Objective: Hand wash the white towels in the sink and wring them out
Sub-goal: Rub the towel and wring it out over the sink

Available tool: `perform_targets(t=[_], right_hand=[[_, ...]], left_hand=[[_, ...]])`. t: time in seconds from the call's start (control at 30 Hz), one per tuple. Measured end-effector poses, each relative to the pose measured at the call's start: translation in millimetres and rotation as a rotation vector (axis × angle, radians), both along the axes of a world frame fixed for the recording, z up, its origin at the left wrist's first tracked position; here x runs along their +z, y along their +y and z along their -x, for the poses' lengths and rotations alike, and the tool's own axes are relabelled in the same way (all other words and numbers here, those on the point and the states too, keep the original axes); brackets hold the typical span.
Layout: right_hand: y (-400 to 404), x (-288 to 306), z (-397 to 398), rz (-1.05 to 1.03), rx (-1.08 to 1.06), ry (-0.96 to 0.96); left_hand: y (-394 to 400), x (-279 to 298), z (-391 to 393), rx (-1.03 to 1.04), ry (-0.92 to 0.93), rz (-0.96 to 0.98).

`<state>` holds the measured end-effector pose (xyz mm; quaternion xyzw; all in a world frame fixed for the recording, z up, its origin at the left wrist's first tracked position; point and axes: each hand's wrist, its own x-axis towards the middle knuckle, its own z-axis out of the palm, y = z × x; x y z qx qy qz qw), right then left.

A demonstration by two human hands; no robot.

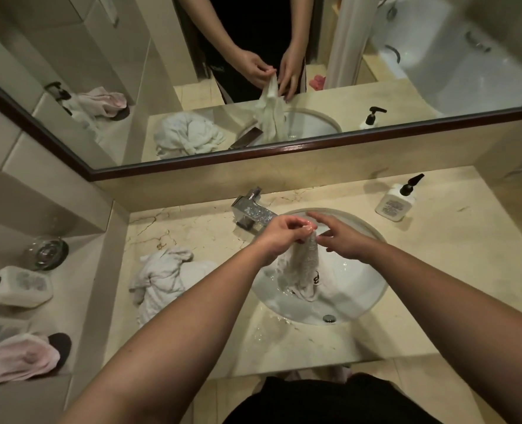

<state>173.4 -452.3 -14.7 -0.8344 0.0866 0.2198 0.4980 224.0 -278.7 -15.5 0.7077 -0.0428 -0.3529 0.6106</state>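
Left hand (279,237) pinching top of one wet towel (301,264), dangling it over sink (373,298). Right hand (341,238) hovering just beside, fingers straight, gripping nothing. Second towel (161,278) lying crumpled left of sink. Two pump bottles: one (396,200) right of sink, one (18,286) far left.

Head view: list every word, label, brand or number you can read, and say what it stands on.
No text can be read.
White pump bottle with black nozzle on the beige marble counter: grey printed label, too blurred to read.
White pump bottle lying on the left ledge: grey label, too blurred.
Wet white towel held over the white round sink: small dark mark near its lower edge, too small to read.
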Motion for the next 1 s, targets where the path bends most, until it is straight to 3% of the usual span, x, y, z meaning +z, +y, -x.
perform_targets(t=[0.13, 0.33, 0.47, 0.7, 0.83, 1.0], right_hand=[[-9, -10, -1, 0.115, 0.036, -0.033], [-12, 15, 1, -0.123, -0.236, -0.086], [-14, 28, 2, -0.21, -0.156, -0.161], [-32, 40, 0, -0.289, -0.114, -0.181], [-47, 46, -6, -0.288, -0.052, -0.154], [-76, 39, -10, -0.244, -0.028, 0.004]], left_hand=[[3, 9, -3, -0.011, -0.021, -0.004], [4, 9, -1, -0.028, 0.038, -0.043], [-2, 6, 2, -0.038, 0.151, -0.082], [-32, 22, 9, -0.109, -0.117, -0.362], [-44, 32, 7, -0.079, -0.052, -0.303], [-57, 42, 3, -0.013, -0.097, -0.296]])
